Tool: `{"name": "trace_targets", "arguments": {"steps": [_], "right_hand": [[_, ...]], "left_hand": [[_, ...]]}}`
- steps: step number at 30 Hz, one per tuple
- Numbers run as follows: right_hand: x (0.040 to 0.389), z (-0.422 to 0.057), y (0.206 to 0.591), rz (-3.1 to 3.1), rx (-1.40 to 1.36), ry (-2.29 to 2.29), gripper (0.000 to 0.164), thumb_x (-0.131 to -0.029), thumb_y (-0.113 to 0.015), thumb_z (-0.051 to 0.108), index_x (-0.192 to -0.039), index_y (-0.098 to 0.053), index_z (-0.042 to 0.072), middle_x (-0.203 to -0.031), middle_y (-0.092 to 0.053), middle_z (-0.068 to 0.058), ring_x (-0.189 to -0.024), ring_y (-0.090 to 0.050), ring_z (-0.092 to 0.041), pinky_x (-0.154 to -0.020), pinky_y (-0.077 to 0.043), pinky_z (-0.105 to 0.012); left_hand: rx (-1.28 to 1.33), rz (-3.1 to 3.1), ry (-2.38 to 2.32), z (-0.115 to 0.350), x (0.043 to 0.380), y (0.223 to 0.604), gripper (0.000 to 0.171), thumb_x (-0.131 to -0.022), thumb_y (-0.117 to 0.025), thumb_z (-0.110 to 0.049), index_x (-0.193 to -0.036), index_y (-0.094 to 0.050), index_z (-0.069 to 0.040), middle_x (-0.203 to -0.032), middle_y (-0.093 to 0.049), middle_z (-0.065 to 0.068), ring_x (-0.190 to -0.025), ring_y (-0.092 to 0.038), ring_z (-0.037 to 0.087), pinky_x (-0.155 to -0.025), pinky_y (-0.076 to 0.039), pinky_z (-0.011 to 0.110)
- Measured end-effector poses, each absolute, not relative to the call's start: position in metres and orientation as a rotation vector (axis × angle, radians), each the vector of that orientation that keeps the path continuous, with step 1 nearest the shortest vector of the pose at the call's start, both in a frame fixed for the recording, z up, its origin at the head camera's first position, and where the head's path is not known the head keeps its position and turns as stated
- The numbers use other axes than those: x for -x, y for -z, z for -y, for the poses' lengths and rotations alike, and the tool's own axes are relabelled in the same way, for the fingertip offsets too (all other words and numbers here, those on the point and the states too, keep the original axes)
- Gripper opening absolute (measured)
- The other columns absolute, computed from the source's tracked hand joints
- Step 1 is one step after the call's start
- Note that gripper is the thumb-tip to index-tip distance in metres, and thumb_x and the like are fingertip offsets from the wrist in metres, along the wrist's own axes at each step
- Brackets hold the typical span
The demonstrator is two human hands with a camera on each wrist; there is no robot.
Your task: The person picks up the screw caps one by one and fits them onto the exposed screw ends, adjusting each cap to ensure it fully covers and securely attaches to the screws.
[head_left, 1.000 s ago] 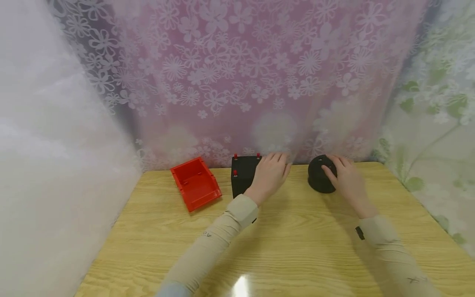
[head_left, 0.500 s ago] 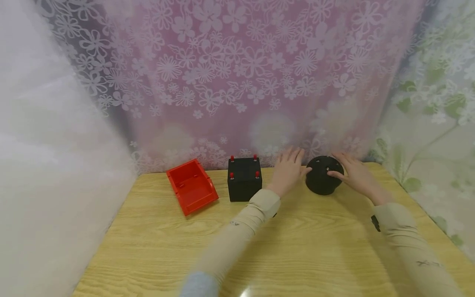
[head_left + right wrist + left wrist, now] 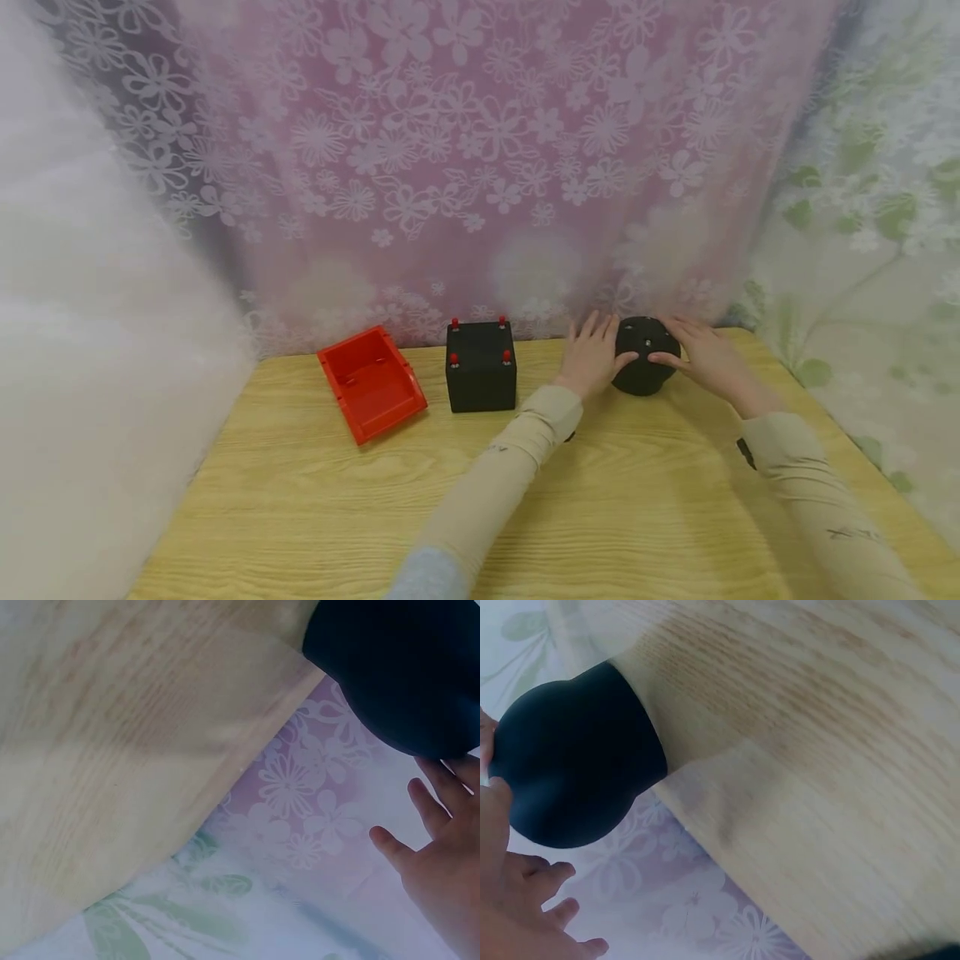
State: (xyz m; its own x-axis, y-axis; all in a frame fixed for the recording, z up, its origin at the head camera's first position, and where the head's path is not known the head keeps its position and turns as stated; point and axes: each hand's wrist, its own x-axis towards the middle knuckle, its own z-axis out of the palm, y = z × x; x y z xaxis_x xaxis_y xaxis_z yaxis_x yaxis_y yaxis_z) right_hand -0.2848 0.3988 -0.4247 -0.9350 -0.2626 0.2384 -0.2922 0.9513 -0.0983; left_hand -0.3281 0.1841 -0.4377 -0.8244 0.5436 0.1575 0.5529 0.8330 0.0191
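Note:
A rounded black piece (image 3: 645,354) with a narrower base and small fittings on its top stands at the back right of the table. My left hand (image 3: 591,354) is at its left side, fingers mostly straight, thumb against it. In the left wrist view, the other fingers of the left hand (image 3: 525,892) spread below the piece. On the opposite side, my right hand (image 3: 705,358) touches the piece with extended fingers and thumb. The right wrist view shows two fingertips of the right hand (image 3: 442,832) meeting the black surface and other fingers spread apart from it.
A black box (image 3: 482,367) with red-capped posts on top stands left of the hands. Farther left lies an open red tray (image 3: 382,396), set at an angle. Behind the wooden table (image 3: 315,508) hangs a pink floral curtain (image 3: 450,158).
My left hand has moved right, from behind the black box to the rounded piece, uncovering the box. My right hand has stayed at the piece. The head view has shifted slightly.

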Motion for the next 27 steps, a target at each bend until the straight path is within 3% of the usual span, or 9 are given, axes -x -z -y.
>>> {"name": "trace_targets", "arguments": {"steps": [12, 27], "right_hand": [[0.281, -0.397, 0.429, 2.85, -0.403, -0.247, 0.08, -0.095, -0.068, 0.045, -0.152, -0.04, -0.004, -0.146, -0.045, -0.035, -0.134, -0.04, -0.055, -0.108, -0.03, -0.071], [0.267, -0.386, 0.436, 2.731, -0.409, -0.282, 0.079, -0.09, -0.075, 0.042, -0.149, -0.047, -0.001, -0.14, -0.052, -0.033, -0.126, -0.048, -0.055, -0.1, -0.039, -0.07]], "left_hand": [[0.876, 2.842, 0.17, -0.186, 0.325, 0.44, 0.075, -0.101, -0.035, -0.064, -0.162, -0.027, -0.021, -0.16, -0.039, -0.01, -0.151, -0.029, 0.016, -0.124, -0.022, 0.047], [0.905, 2.901, 0.19, -0.172, 0.312, 0.435, 0.077, -0.101, -0.031, -0.065, -0.163, -0.024, -0.021, -0.163, -0.034, -0.008, -0.153, -0.024, 0.017, -0.124, -0.021, 0.049]]}}
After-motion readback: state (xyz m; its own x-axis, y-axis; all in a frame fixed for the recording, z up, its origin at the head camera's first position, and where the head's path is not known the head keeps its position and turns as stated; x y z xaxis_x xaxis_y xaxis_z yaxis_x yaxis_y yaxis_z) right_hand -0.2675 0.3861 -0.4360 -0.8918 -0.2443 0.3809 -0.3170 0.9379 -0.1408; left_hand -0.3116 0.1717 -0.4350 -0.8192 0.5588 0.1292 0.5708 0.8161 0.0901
